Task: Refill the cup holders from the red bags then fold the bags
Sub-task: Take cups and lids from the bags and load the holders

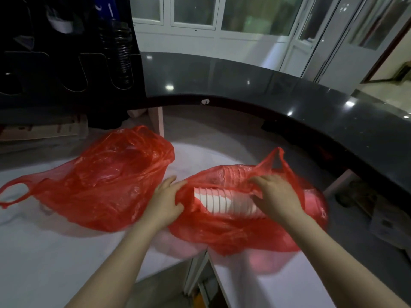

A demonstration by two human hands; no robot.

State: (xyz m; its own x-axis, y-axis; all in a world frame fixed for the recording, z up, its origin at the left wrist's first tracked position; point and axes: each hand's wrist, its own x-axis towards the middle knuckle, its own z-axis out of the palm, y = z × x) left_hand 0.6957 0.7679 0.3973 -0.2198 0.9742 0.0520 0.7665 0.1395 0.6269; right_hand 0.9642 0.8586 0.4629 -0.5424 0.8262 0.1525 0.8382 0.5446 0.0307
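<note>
Two red bags lie on the white counter (55, 252). The left hand (165, 203) grips the near-left edge of the right-hand bag (233, 234), fingers curled into the plastic. The right hand (275, 196) pinches the far edge of the same opening. A stack of white cups (226, 202) lies sideways inside. The left-hand bag (106, 178) rests just beside, untouched. The cup holders (121, 56) stand at upper left.
</note>
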